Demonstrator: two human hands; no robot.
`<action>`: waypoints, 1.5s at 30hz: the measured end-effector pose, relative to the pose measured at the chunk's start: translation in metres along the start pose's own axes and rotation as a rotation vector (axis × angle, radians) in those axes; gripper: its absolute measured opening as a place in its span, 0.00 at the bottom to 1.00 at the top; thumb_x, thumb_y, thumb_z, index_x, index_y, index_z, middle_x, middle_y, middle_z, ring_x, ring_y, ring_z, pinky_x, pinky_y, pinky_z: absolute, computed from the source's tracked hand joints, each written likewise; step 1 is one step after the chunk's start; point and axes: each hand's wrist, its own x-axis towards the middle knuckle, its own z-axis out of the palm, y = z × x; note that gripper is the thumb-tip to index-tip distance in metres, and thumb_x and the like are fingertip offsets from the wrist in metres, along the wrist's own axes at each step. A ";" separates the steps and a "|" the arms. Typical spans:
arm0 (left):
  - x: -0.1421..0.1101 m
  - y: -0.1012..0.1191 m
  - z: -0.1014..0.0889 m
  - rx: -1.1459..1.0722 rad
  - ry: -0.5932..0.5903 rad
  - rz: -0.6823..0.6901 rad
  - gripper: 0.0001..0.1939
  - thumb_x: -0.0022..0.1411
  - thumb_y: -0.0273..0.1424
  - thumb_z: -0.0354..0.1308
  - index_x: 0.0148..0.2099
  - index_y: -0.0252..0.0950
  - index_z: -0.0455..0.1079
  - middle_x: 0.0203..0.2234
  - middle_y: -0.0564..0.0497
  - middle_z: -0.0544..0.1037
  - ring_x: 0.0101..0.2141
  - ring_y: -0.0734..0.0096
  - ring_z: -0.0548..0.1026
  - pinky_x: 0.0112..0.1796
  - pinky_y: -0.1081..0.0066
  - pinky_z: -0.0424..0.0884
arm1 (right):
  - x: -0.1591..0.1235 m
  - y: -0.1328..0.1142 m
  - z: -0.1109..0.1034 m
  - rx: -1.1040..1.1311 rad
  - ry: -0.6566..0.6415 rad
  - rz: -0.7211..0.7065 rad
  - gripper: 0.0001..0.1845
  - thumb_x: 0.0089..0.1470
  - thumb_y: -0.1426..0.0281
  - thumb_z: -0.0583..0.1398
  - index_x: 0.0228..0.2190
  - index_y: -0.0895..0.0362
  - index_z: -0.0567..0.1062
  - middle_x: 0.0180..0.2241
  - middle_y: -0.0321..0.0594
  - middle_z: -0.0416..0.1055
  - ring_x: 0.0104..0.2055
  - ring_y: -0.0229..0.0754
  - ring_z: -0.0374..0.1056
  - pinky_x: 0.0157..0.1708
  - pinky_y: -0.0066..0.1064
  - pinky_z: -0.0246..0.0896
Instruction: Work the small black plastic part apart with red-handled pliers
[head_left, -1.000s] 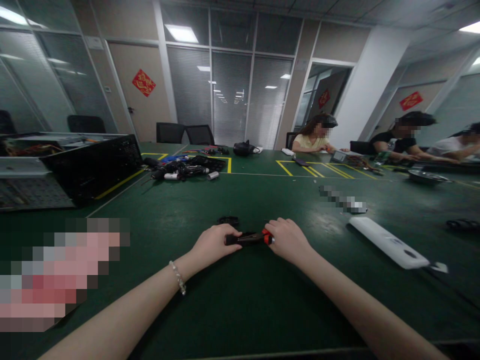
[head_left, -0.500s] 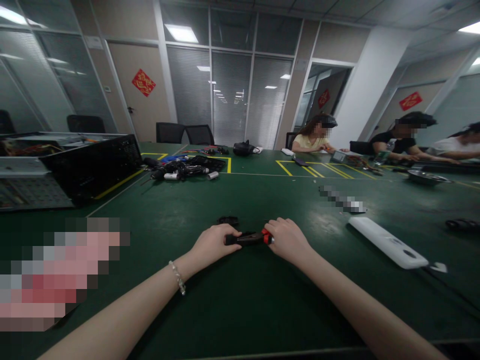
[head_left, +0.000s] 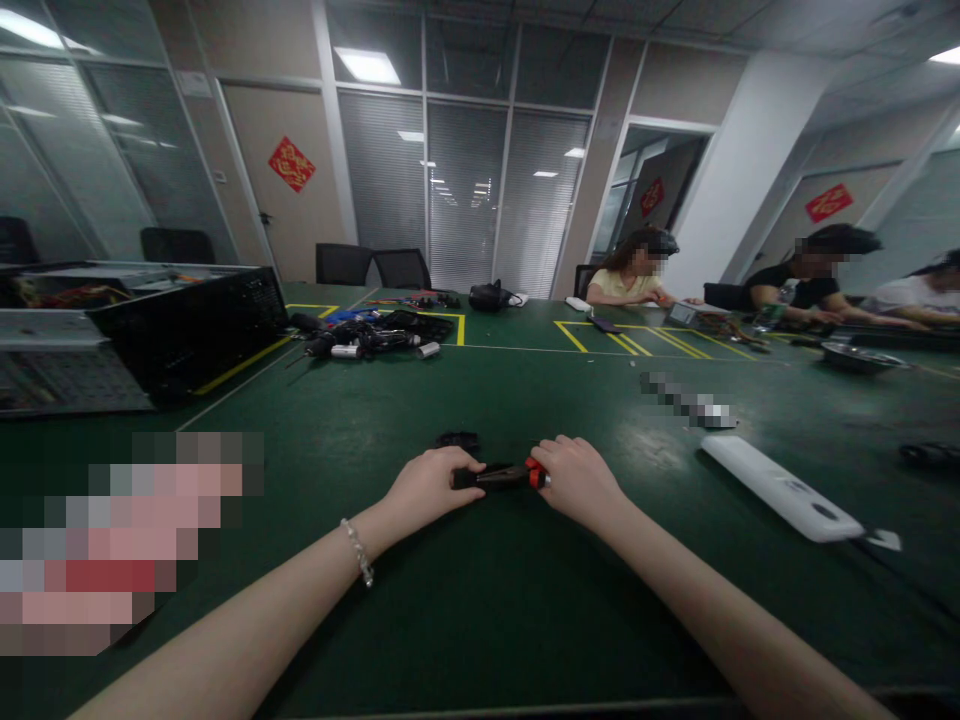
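Near the middle of the table, my right hand [head_left: 579,478] is closed around the red handles of a pair of pliers [head_left: 504,477]. The dark jaws point left. My left hand [head_left: 426,486], with a beaded bracelet at the wrist, pinches a small black piece [head_left: 463,480] between thumb and fingers, right at the tips of the jaws. Whether the jaws bite on that piece I cannot make out. Just beyond my left hand lies another small black object [head_left: 457,441] on the green tabletop [head_left: 480,620].
An opened computer case [head_left: 187,330] stands at left. Behind my hands lies a pile of black cables and tools [head_left: 375,335]. A white power strip [head_left: 780,490] and a metal bowl [head_left: 861,357] are at right. Several people sit across the table. Two patches are blurred out.
The view has shifted very slightly. Both hands keep their grip and place, with the pliers and the black piece held as before.
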 end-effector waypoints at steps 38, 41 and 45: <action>0.000 -0.001 0.001 0.008 0.013 0.000 0.17 0.50 0.38 0.56 0.44 0.43 0.68 0.40 0.54 0.72 0.35 0.67 0.69 0.32 0.71 0.65 | 0.000 0.000 0.003 -0.003 0.010 -0.003 0.12 0.44 0.71 0.54 0.34 0.56 0.71 0.34 0.40 0.69 0.35 0.41 0.61 0.34 0.31 0.51; 0.000 -0.003 0.002 -0.005 0.021 0.013 0.16 0.50 0.39 0.56 0.44 0.44 0.68 0.40 0.55 0.72 0.34 0.68 0.69 0.32 0.71 0.64 | 0.000 0.000 0.003 -0.005 0.019 -0.003 0.12 0.44 0.70 0.54 0.33 0.56 0.71 0.33 0.40 0.69 0.35 0.41 0.61 0.33 0.31 0.51; 0.000 -0.004 0.003 -0.005 0.021 0.017 0.16 0.51 0.39 0.56 0.44 0.45 0.67 0.39 0.55 0.72 0.32 0.70 0.69 0.31 0.72 0.64 | 0.000 0.001 0.003 0.000 0.021 -0.010 0.12 0.44 0.70 0.53 0.33 0.57 0.71 0.34 0.41 0.69 0.35 0.41 0.61 0.34 0.32 0.51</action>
